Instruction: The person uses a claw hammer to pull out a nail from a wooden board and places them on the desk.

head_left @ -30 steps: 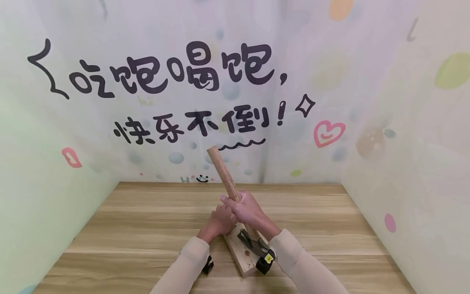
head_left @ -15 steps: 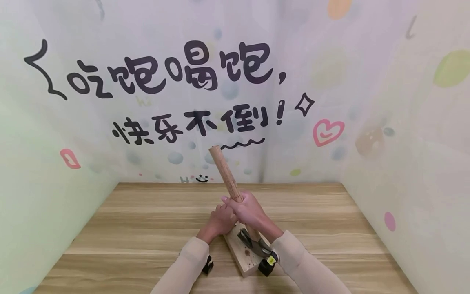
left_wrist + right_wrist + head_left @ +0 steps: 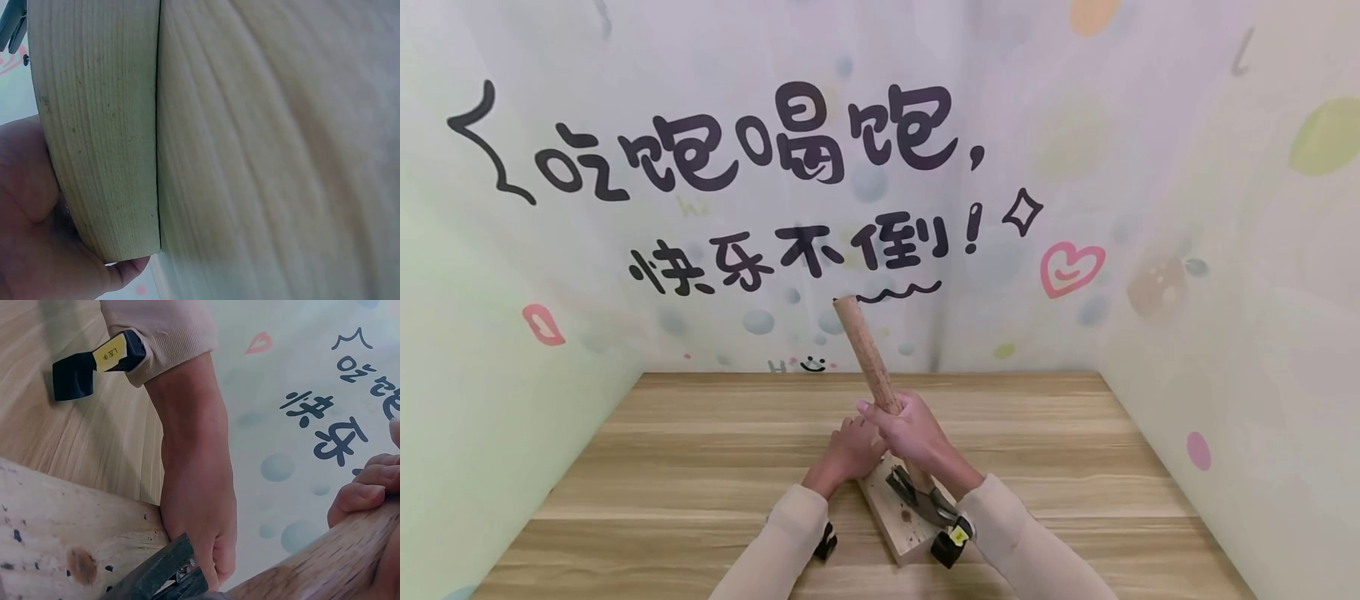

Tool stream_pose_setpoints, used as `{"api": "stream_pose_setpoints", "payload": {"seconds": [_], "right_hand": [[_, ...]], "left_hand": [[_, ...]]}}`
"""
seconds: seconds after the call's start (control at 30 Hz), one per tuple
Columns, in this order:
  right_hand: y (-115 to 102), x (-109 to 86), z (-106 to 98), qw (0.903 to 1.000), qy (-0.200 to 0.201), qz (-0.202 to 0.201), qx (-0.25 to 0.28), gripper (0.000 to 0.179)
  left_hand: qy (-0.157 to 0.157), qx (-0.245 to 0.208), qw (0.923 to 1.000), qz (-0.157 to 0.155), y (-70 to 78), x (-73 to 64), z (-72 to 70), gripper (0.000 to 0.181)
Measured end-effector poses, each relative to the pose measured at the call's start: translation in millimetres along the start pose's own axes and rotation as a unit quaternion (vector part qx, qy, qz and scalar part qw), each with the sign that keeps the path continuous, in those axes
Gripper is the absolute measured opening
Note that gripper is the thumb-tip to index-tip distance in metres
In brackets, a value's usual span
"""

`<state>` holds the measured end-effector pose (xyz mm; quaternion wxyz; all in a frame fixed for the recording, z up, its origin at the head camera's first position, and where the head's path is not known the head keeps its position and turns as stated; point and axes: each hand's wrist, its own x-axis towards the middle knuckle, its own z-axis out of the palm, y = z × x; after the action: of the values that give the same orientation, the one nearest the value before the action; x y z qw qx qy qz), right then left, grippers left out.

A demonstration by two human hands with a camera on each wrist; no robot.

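Two bare hands, both occupied, close together over a wooden board lying flat on a wood-grain surface point(image 3: 700, 467). Right hand point(image 3: 913, 429) clamped round the wooden handle of a claw hammer point(image 3: 867, 354), thumb along the side; handle tilted, its free end up, away and a little to the person's left. Hammer head point(image 3: 925, 500) low, over the right part of the wooden board point(image 3: 891, 525), its dark two-pronged claw turned toward the board. Right wrist view: something small and metallic between the prongs, too partly hidden to name. Whether the claw touches the wood, cannot tell.

Left hand point(image 3: 853, 450) grips the far end of the board, just beside the right hand. Left wrist view: palm against the board's end portion, digits coming round the end. Board set slightly aslant, near end toward the person. Dark specks and one brown knot point(image 3: 82, 565) on its upper face.

Cream sleeves point(image 3: 1030, 542) on both arms. Black device at each wrist; the right one point(image 3: 947, 547) bears a yellow label point(image 3: 958, 535). Beyond the surface, a pale back wall with large black lettering point(image 3: 805, 250) and a pink heart outline point(image 3: 1072, 269).
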<state>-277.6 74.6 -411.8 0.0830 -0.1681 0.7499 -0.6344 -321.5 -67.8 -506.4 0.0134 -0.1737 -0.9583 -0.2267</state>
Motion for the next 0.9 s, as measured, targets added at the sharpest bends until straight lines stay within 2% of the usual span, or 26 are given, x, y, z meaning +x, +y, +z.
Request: {"api": "stream_pose_setpoints", "payload": {"seconds": [0.27, 0.4, 0.57, 0.63, 0.73, 0.9], "right_hand": [[1.4, -10.8, -7.0, 0.9995, 0.005, -0.021, 0.025, 0.038], [3.0, -24.4, -15.1, 0.9956, 0.006, -0.065, 0.067, 0.036], [5.5, -41.1, -24.7, 0.9784, -0.007, -0.166, 0.123, 0.033], [6.0, -44.7, -26.9, 0.9704, -0.014, -0.192, 0.145, 0.031], [6.1, -47.8, -29.3, 0.9609, -0.021, -0.22, 0.167, 0.027], [5.9, -49.1, -33.4, 0.9539, -0.013, -0.243, 0.176, 0.023]], "left_hand": [[0.014, 0.001, 0.9999, -0.001, 1.2, -0.1, 2.5, 0.054], [0.004, -0.005, 0.9999, -0.008, 1.4, -0.5, 3.2, 0.054], [-0.014, -0.014, 0.9996, -0.019, 2.5, -1.8, -1.2, 0.053], [-0.012, -0.014, 0.9996, -0.02, 2.8, -2.2, -2.8, 0.053], [-0.009, -0.011, 0.9997, -0.021, 2.6, -1.6, -2.4, 0.053], [-0.005, -0.004, 0.9998, -0.021, 2.2, -0.2, 2.3, 0.055]]}}
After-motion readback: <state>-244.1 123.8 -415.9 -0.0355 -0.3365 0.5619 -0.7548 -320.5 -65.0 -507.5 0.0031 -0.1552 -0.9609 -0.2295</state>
